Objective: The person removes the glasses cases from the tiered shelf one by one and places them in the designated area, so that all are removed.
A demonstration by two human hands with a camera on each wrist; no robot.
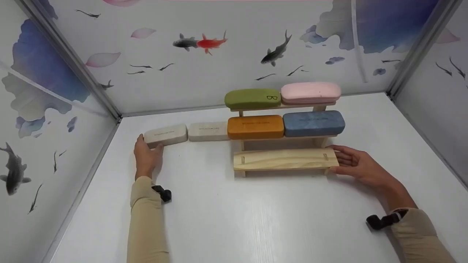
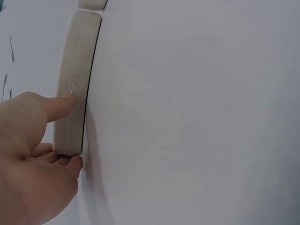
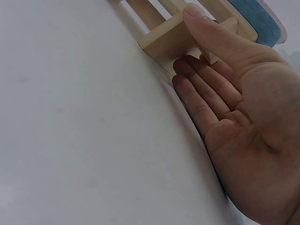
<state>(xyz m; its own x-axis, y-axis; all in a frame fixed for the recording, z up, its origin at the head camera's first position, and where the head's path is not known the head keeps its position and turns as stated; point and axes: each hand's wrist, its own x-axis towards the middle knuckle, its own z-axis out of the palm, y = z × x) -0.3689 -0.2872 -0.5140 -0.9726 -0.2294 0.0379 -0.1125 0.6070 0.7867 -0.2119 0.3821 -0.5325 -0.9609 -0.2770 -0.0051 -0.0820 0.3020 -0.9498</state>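
Observation:
At the left, my left hand (image 1: 147,157) holds the outer end of an off-white glasses case (image 1: 166,135). In the left wrist view, its thumb lies along the case's side (image 2: 77,75) and other fingers touch the end. A second off-white glasses case (image 1: 208,131) lies in line with it, close to the wooden tiered rack (image 1: 285,160). My right hand (image 1: 360,166) grips the right end of the rack's bottom step, its thumb (image 3: 197,18) against the wood. Orange (image 1: 256,127) and blue (image 1: 314,123) cases sit on the middle step, green (image 1: 252,98) and pink (image 1: 310,92) on top.
The rack stands on a white table (image 1: 219,212). Printed panels with fish and leaves enclose the back (image 1: 241,22) and both sides, joined by metal corner posts (image 1: 73,54). A black camera sits on each wrist.

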